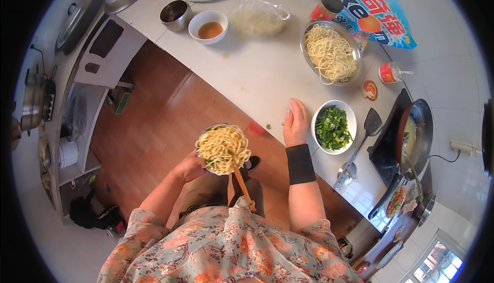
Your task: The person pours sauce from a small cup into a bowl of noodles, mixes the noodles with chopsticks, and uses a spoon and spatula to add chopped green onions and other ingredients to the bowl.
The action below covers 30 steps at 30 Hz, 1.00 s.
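Note:
My left hand (pixel 191 167) grips the side of a bowl of noodles (pixel 223 148) held over the floor in front of me. Wooden chopsticks (pixel 243 186) stick out of these noodles towards my body. My right hand (pixel 296 124), with a black wristband, holds nothing over the counter's edge. Just right of it stands a white bowl of chopped green onions (pixel 334 127). Farther back on the counter is a metal bowl of plain noodles (pixel 330 53). At the back left, a white bowl with brown liquid (pixel 210 27) sits beside a small metal pot (pixel 176 15).
A spatula (pixel 361 144) lies along the counter between the green onions and a frying pan (pixel 415 140) on a black cooktop. Behind are a knotted plastic bag (pixel 259 16), a jar with a red label (pixel 389 73) and a blue packet (pixel 380 14). Shelves (pixel 90 124) stand at left.

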Tool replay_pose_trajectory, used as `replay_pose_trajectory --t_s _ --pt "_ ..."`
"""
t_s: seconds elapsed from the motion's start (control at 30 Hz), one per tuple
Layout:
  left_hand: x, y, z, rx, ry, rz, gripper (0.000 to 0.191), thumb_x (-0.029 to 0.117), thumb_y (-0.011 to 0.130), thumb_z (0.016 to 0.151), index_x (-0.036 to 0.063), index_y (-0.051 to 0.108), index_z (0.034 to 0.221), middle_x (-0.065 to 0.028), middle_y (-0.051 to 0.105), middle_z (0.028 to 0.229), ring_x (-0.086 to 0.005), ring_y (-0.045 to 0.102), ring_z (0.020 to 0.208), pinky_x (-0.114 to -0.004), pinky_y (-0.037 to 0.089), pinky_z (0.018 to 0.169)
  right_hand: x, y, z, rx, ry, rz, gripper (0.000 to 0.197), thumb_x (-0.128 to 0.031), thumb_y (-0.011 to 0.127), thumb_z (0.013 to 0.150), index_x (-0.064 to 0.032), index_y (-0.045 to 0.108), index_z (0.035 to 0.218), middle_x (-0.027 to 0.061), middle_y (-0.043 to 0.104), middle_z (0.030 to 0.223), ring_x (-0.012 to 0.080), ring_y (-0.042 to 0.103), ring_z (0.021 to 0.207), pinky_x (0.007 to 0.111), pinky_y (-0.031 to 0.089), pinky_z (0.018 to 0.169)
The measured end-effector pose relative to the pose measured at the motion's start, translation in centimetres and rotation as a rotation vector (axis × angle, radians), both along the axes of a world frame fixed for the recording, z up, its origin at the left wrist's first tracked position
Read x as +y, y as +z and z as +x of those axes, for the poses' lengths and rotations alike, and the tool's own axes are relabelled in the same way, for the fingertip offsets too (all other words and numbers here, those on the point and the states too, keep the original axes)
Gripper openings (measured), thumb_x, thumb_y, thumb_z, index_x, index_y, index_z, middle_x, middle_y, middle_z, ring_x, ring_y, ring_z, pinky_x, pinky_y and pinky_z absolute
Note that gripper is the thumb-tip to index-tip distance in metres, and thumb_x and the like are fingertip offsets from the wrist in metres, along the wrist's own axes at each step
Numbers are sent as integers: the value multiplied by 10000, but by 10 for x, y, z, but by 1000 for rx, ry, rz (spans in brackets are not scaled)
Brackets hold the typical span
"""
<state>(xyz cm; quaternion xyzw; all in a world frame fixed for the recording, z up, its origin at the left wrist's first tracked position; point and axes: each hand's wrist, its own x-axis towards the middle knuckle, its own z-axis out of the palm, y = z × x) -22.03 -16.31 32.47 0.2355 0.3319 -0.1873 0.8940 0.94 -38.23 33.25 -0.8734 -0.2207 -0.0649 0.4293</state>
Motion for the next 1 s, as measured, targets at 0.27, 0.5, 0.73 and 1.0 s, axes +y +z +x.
replay_pose_trajectory --t_s 0.27,0.5,0.73,1.0 --pt "-16 -41 44 38 -147 3 754 -148 358 629 122 234 1322 -112 447 1229 -275 487 1102 -451 433 901 35 12 -42 244 258 247 177 -66 436 887 7 555 995 89 594 946 175 570 871 257 429 796" --pt "-16 -55 55 13 -233 -22 737 -133 403 658 146 257 1324 -107 487 1190 -267 538 1033 -433 466 851 38 24 -65 834 371 551 195 -67 406 917 8 538 1039 87 590 964 143 590 848 243 476 739" --pt "0 -44 41 -4 -241 -49 746 -142 400 664 144 244 1335 -104 479 1203 -258 526 1051 -406 456 864 18 43 -54 954 252 549 211 -115 414 921 12 512 1059 112 591 908 150 597 726 232 479 623" --pt "30 3 12 -22 -197 17 729 -149 414 671 110 265 1335 -105 465 1233 -219 480 1115 -351 416 912 3 7 -69 1446 93 483 459 -420 377 916 -34 480 1141 112 585 934 161 576 834 267 470 720"
